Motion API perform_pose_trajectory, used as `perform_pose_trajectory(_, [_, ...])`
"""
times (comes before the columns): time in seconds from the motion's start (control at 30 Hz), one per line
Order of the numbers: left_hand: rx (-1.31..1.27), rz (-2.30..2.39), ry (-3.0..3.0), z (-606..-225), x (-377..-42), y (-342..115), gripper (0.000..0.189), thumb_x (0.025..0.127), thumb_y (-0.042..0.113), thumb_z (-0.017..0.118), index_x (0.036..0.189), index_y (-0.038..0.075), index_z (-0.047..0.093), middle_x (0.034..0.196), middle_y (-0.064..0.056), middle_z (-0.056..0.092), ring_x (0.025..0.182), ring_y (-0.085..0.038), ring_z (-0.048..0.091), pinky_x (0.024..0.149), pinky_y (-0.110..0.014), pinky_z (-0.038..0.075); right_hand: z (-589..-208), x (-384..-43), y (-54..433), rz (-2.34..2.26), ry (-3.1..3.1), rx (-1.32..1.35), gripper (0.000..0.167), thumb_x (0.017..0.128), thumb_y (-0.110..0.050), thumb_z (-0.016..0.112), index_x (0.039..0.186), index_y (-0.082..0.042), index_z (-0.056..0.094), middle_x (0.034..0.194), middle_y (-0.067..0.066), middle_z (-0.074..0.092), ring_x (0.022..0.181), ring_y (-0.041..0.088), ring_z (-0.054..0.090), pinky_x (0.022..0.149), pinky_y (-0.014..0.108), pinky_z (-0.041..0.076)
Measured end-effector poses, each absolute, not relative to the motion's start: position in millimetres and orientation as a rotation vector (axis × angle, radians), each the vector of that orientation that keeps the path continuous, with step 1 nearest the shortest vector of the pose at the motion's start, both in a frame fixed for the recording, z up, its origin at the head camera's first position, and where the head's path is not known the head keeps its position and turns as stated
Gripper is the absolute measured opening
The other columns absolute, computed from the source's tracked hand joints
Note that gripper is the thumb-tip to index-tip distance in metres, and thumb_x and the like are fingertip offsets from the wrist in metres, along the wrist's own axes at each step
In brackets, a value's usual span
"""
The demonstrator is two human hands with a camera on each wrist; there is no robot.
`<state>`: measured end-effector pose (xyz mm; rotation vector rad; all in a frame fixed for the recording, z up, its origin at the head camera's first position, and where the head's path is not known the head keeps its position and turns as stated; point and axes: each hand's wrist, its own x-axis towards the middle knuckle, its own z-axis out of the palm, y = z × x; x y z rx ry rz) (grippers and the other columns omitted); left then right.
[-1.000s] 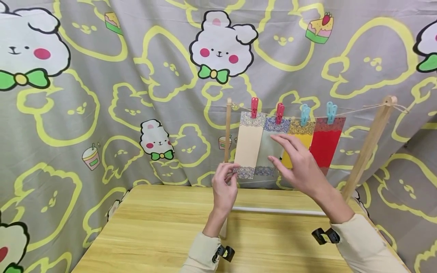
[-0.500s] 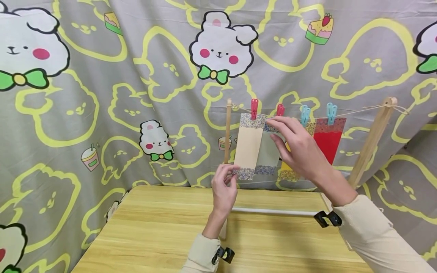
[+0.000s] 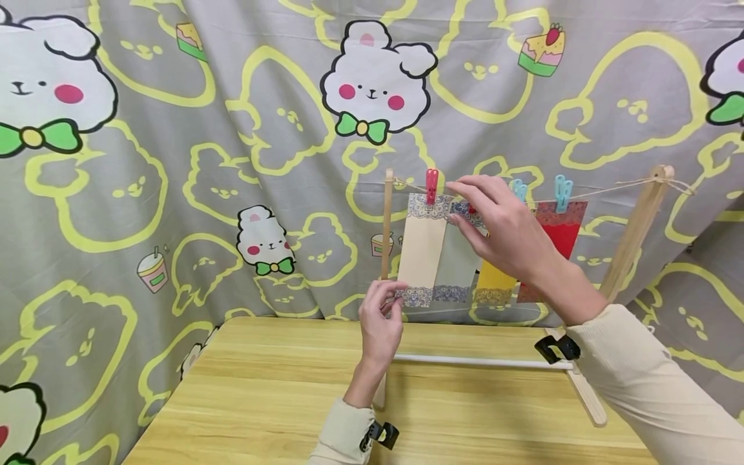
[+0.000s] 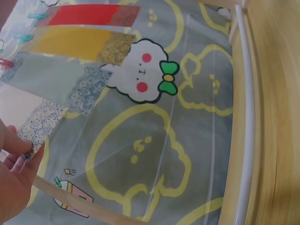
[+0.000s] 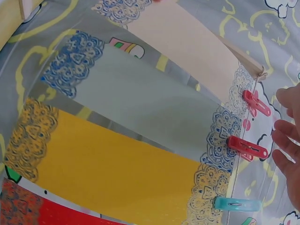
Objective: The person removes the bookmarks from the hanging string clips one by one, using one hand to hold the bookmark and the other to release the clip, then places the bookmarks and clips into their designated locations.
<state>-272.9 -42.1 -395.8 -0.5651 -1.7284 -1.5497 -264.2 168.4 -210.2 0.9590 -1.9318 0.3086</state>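
A cream paper strip with blue lace-print ends hangs from a string by a red clothespin. At its lower left corner, my left hand pinches the paper between thumb and fingers, as the left wrist view shows. My right hand is raised in front of the line with fingers apart and nothing in them, fingertips just right of that clothespin. Behind it, a pale grey-green strip hangs from a second red clothespin. A yellow strip hangs from a blue clothespin.
A red strip hangs at the right from another blue clothespin. Wooden posts carry the string, and a white rod joins the stand low over the wooden table. A printed curtain hangs behind.
My right hand has moved up from in front of the strips toward the clothespins, now covering the second red one in the head view. The left hand has stayed at the cream strip's corner.
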Motion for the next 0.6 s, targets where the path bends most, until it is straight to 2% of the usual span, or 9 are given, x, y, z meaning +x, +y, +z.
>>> perform_pose_trajectory(0.4, [-0.556,-1.562,-1.743,-395,-270,-43,0.037,0.085,-0.022,0.065,0.106,0.006,0.074,0.106,-0.008,0.065,0.092,-0.027,0.066,0.079,-0.031,0.061,-193,-274,168,0.274,-1.988,0.938,0.056,0.086,-0.007,0.082,0.137,0.000,0.061,0.131,0.020,0.061,0.121,0.035,0.056,0.098,0.052,0.054])
perform_pose_trajectory(0.6, [-0.588,-1.556,-1.726,-395,-272,-42,0.038,0.084,-0.023,0.065,0.108,0.005,0.074,0.107,-0.010,0.067,0.093,-0.028,0.067,0.080,-0.031,0.061,-189,-282,168,0.294,-2.004,0.938,0.051,0.089,-0.008,0.079,0.136,0.000,0.062,0.129,0.019,0.062,0.120,0.034,0.056,0.100,0.052,0.052])
